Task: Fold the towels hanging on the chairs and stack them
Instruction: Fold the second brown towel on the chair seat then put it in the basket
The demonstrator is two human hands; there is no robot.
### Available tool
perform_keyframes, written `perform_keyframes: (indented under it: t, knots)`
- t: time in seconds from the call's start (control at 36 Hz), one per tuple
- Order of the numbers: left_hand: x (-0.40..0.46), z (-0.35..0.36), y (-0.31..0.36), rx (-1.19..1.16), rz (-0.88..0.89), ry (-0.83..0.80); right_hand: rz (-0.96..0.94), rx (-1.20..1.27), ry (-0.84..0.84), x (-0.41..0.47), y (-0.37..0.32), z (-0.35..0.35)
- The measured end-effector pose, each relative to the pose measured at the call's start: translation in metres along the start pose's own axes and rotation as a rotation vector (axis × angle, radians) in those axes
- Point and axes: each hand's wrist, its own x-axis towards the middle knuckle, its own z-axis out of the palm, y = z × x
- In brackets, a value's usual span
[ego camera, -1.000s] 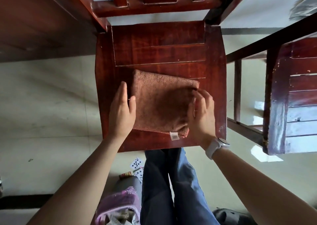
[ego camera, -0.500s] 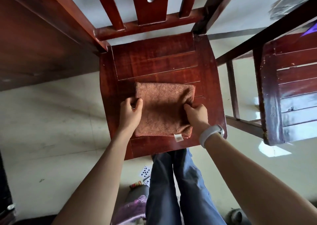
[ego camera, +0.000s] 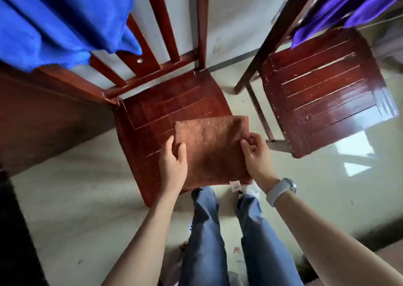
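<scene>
A: Head view, left to right. Blue towel draped over the back of the left chair, far left corner of frame. Unfolded, hanging loose.

B: And the brown one?

A: Folded brown towel sits over the front right corner of that chair's seat, its right part overhanging the seat's edge. Left hand grips its left edge, thumb on top, fingers curled beneath as far as I can tell. Right hand pinches the right edge, fingertips closed on the cloth. White tag at the near edge.

B: How will it handle?

A: Judging by the nap: soft, light, limp. Layers could slide apart if taken by one corner. Best held at both side edges, or supported from beneath.

B: What's further right?

A: Right chair, seat bare and worn, well apart from the brown towel. Purple towel hangs over its back at the far right.

B: Obstacles?

A: Chair back slats behind the left seat; the right chair's leg and rail near the right hand. Legs in jeans below.
</scene>
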Motion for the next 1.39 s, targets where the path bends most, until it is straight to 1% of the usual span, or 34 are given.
perform_keyframes:
  t: [0.14,0.19,0.31,0.5,0.61,0.72,0.83,0.94,1.08,1.22,1.39]
  knots:
    - [-0.044,0.021,0.078,0.098,0.156,-0.053,0.044,0.085,0.125,-0.024,-0.011,-0.082]
    - [-0.065,0.036,0.116,0.129,0.226,-0.080,0.080,0.142,0.164,-0.032,-0.010,-0.125]
    - [-0.109,0.079,0.191,0.152,0.368,-0.132,0.083,0.215,0.240,-0.041,0.000,-0.220]
    - [-0.205,0.192,0.316,0.106,0.517,-0.218,0.015,0.297,0.429,-0.059,0.034,-0.407]
    - [-0.266,0.259,0.382,0.082,0.641,-0.310,0.004,0.265,0.592,-0.079,0.061,-0.505]
    - [-0.315,0.319,0.444,0.075,0.767,-0.426,0.010,0.240,0.784,-0.094,0.081,-0.591]
    - [-0.347,0.379,0.503,0.079,0.867,-0.537,0.022,0.265,0.910,-0.095,0.098,-0.660]
    - [-0.368,0.437,0.556,0.067,0.949,-0.613,0.064,0.298,0.991,-0.077,0.117,-0.721]
    - [-0.379,0.520,0.619,0.087,1.018,-0.649,0.103,0.310,1.043,-0.034,0.139,-0.799]
    - [-0.385,0.611,0.694,0.097,1.000,-0.707,0.124,0.319,1.064,0.025,0.149,-0.893]
    - [-0.400,0.711,0.799,0.136,1.063,-0.745,0.134,0.375,1.112,0.083,0.152,-1.008]
